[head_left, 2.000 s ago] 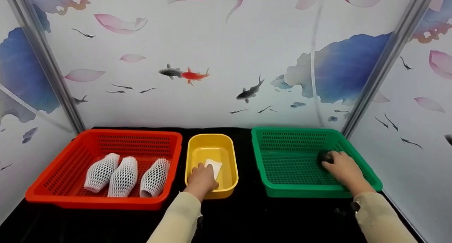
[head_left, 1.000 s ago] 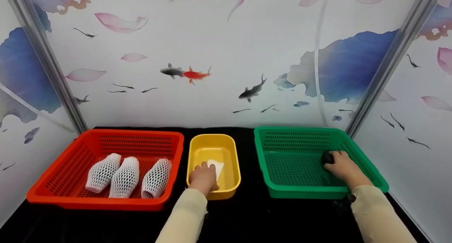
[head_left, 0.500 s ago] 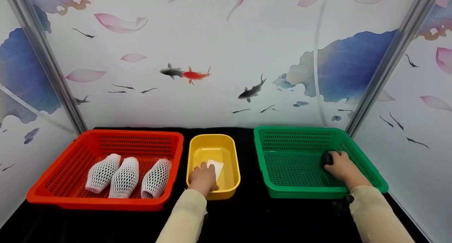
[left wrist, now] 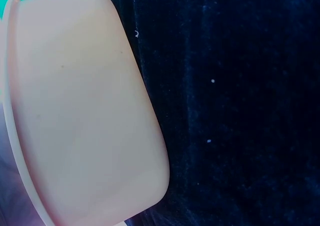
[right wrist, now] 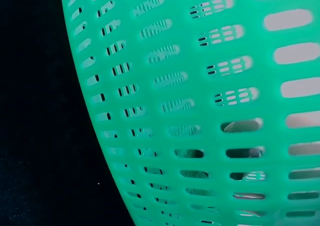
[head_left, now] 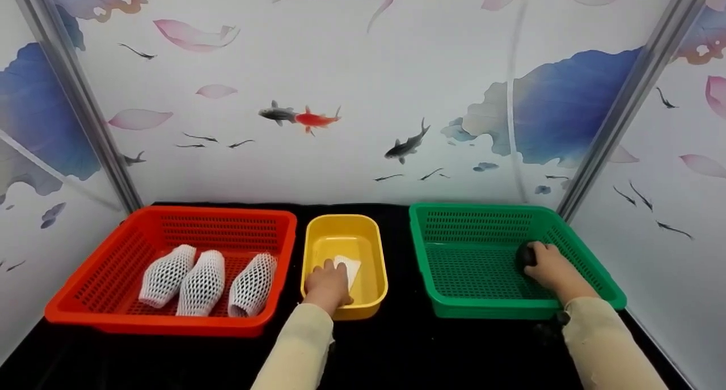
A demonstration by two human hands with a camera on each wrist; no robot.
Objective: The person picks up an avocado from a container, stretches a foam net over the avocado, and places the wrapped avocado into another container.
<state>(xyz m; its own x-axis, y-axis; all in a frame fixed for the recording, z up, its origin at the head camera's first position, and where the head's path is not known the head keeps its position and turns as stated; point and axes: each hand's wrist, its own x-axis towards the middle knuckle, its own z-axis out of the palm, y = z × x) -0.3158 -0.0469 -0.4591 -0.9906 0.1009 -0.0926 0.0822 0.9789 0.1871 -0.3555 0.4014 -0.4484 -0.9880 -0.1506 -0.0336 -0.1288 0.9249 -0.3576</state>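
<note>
My left hand [head_left: 327, 285] reaches over the near edge of the yellow bin [head_left: 381, 276], its fingers bent down inside. Between its forefinger and thumb lies a flat white piece [head_left: 350, 268], perhaps a folded foam net; its near end is hidden behind the hand. In the green basket [head_left: 493, 309], my right hand [head_left: 554, 270] grips a dark, rounded object [head_left: 526, 255] from its right side. Its kind is not plain, and part is covered by the fingers. The left wrist view shows only the bin's outer wall [left wrist: 90, 105]; the right wrist view shows the basket's slotted wall [right wrist: 200, 100].
A red basket [head_left: 164, 324] on the left holds three plump items in white foam net sleeves [head_left: 201, 282]. The containers stand in a row on black cloth [head_left: 397, 350]. Printed panels [head_left: 351, 169] enclose the back and sides.
The head view has shifted slightly, so everything sits a little farther right than two seconds ago. Both hands stay in the same containers, with almost no movement there.
</note>
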